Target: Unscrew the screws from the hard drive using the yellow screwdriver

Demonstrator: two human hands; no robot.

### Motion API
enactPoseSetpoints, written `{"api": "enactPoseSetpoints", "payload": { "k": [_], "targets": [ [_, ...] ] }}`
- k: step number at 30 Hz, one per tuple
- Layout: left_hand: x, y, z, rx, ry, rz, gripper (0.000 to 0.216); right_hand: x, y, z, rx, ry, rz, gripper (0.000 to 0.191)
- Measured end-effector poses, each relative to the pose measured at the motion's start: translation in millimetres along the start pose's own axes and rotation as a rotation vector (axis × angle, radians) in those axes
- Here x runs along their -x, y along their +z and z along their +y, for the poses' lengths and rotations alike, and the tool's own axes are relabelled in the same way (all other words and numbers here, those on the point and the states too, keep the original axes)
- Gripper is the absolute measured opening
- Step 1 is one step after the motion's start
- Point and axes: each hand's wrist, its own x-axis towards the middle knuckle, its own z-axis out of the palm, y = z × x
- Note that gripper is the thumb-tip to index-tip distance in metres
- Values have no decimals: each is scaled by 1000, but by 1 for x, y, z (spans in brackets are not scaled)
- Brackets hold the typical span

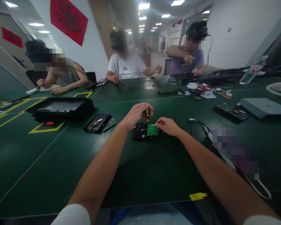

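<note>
A black hard drive (140, 132) with a green circuit board (152, 129) lies on the green table in front of me. My left hand (137, 114) hovers just above it, closed round a small yellow-and-black screwdriver (146, 112) that points down at the drive. My right hand (168, 125) rests at the drive's right edge, with its fingertips pinched together against the green board; what they pinch is too small to see.
Another opened hard drive (97, 122) lies to the left, beside a black tray (61, 107). Further drive parts (231, 111) and a grey case (262, 107) sit at the right. A white cable (227, 159) runs along my right arm. Three people work across the table.
</note>
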Motion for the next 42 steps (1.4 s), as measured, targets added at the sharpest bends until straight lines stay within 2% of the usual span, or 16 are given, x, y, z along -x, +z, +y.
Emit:
{"api": "enactPoseSetpoints", "payload": {
  "k": [6,10,14,19,28,32,38,42],
  "targets": [
    [1,5,1,-149,84,42,31,0,0,2,-17,1,-6,17],
    [0,10,-3,-138,112,64,34,-1,1,4,-31,9,-6,16],
    [0,12,-3,-121,90,94,34,-2,1,4,-32,13,-14,18],
    [2,8,2,-116,64,23,28,-2,1,5,-18,-12,-11,19],
    [-1,3,-2,57,2,2,30,-3,3,10,-42,-15,-7,18],
    [-2,2,-2,-16,30,54,27,-3,3,11,-44,-14,-6,19],
    [-2,8,-5,-130,87,173,37,-2,2,9,-43,-23,-15,21],
    [-1,11,-5,-126,111,132,37,-2,1,7,-29,-17,-23,21]
  ]
}}
